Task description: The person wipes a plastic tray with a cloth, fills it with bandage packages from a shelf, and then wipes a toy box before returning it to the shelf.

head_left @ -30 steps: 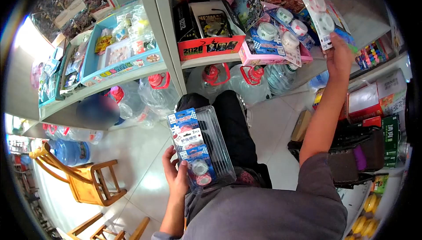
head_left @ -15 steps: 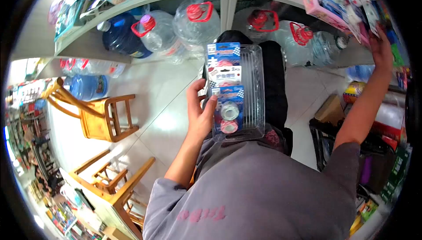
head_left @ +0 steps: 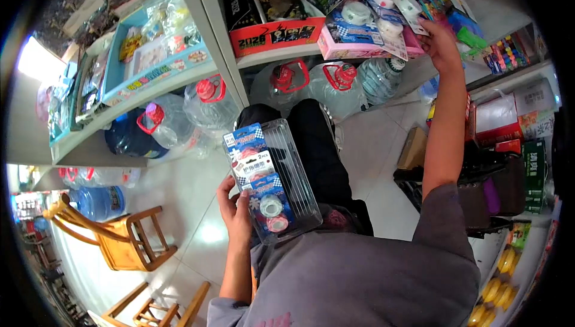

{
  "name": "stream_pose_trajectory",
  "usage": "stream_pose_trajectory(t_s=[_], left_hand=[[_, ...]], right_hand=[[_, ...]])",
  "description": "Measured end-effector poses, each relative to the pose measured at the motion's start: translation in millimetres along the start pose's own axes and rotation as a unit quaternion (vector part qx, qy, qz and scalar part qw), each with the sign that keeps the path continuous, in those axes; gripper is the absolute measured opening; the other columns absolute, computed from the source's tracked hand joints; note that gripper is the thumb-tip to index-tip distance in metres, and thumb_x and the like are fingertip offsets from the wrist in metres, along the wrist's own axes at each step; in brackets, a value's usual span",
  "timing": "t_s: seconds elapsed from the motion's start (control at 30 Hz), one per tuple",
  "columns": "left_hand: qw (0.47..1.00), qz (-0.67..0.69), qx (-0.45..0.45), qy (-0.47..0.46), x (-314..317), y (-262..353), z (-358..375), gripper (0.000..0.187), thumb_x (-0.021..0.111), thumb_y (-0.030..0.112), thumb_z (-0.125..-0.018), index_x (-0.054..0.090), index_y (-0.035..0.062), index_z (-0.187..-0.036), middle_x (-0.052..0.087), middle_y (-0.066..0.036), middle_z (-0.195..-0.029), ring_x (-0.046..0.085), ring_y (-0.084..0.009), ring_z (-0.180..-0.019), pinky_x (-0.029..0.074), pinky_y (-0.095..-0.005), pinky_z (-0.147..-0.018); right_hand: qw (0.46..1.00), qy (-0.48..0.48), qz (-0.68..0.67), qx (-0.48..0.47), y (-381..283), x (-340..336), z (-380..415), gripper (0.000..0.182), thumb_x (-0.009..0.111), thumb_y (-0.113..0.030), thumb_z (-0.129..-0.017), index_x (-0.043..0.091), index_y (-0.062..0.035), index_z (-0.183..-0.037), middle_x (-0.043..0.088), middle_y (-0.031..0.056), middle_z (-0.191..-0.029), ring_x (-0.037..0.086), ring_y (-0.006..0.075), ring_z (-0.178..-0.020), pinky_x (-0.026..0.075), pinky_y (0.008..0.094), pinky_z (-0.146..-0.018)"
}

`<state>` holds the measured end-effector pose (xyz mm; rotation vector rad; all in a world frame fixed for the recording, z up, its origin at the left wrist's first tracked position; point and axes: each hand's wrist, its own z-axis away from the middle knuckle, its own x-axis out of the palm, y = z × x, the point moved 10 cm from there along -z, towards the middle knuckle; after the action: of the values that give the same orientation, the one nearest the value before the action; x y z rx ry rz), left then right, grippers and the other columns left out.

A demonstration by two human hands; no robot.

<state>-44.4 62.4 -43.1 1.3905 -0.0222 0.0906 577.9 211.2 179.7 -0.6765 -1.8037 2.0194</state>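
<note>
A clear plastic tray [head_left: 302, 186] rests on my lap, holding several carded packs of tape rolls [head_left: 269, 207] in a column along its left side. My left hand [head_left: 235, 207] grips the tray's left edge, with the thumb over the packs. On the shelf at the upper right, my right hand [head_left: 439, 42] has its fingers closed on a long pack of patterned tape rolls [head_left: 401, 0]. That pack lies across a pink box [head_left: 335, 48] holding more packs with white rolls.
Large water bottles [head_left: 338, 90] stand under the shelf. A red box [head_left: 278, 36] and a light blue box [head_left: 171, 66] sit on it. Wooden chairs [head_left: 129, 240] are at the left. A cardboard box [head_left: 413, 148] and black bags are at the right.
The view has turned toward the right-hand shelf, bringing more of the boxes into sight. My left hand remains on the tray. My right hand now shows on the long pack.
</note>
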Motion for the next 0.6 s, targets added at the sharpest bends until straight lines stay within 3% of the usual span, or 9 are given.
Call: stream_pose_trajectory(t_s=[0.1, 0.23, 0.37, 0.53, 0.6], left_hand=[[1.0, 0.002, -0.001, 0.003, 3.0, 9.5, -1.1, 0.041, 0.06, 0.004, -0.094, 0.05, 0.0017, -0.134, 0.052, -0.011, -0.136, 0.056, -0.0171, -0.107, 0.047, -0.0326, -0.091], [1.0, 0.0, 0.005, 0.001, 6.5, 15.5, 0.9, 0.039, 0.058, 0.001, -0.095, 0.048, 0.0003, -0.133, 0.053, -0.011, -0.134, 0.06, -0.0172, -0.1, 0.051, -0.0305, -0.086], [1.0, 0.016, 0.003, -0.007, 8.9, 11.0, 2.8, 0.037, 0.058, 0.002, -0.095, 0.049, -0.0021, -0.131, 0.054, -0.017, -0.132, 0.061, -0.0216, -0.112, 0.051, -0.0345, -0.096], [1.0, 0.012, 0.018, -0.012, 4.8, 12.7, 2.5, 0.04, 0.056, 0.006, -0.096, 0.048, -0.0019, -0.134, 0.053, -0.016, -0.134, 0.06, -0.0203, -0.11, 0.049, -0.0333, -0.096], [1.0, 0.025, 0.013, 0.0, 0.1, 14.9, 4.6, 0.041, 0.055, 0.008, -0.097, 0.047, -0.0017, -0.136, 0.052, -0.015, -0.135, 0.058, -0.0191, -0.109, 0.048, -0.0324, -0.096]], right_hand=[[0.999, -0.002, 0.043, 0.005, -2.1, -8.5, -15.5, 0.036, 0.079, -0.035, -0.085, 0.071, -0.0127, -0.112, 0.073, -0.0004, -0.101, 0.065, 0.0132, -0.079, 0.046, 0.0261, -0.068], [0.999, 0.007, 0.04, -0.013, -21.0, 6.5, -8.5, 0.033, 0.076, -0.037, -0.087, 0.071, -0.0128, -0.108, 0.072, -0.0036, -0.098, 0.063, 0.01, -0.079, 0.044, 0.0286, -0.065], [0.993, -0.011, 0.115, -0.029, -46.9, 54.6, 11.3, 0.032, 0.073, -0.039, -0.088, 0.072, -0.0116, -0.104, 0.071, -0.0054, -0.092, 0.061, 0.0083, -0.077, 0.042, 0.0302, -0.064], [0.984, -0.036, 0.171, -0.024, -46.6, 56.5, -22.7, 0.025, 0.076, -0.035, -0.084, 0.071, -0.0123, -0.093, 0.066, -0.0045, -0.082, 0.056, 0.0086, -0.07, 0.038, 0.0262, -0.056], [0.99, -0.041, 0.13, -0.039, -43.6, 60.2, -30.0, 0.021, 0.078, -0.033, -0.083, 0.07, -0.0133, -0.088, 0.064, -0.0037, -0.077, 0.054, 0.0077, -0.062, 0.037, 0.0244, -0.051]])
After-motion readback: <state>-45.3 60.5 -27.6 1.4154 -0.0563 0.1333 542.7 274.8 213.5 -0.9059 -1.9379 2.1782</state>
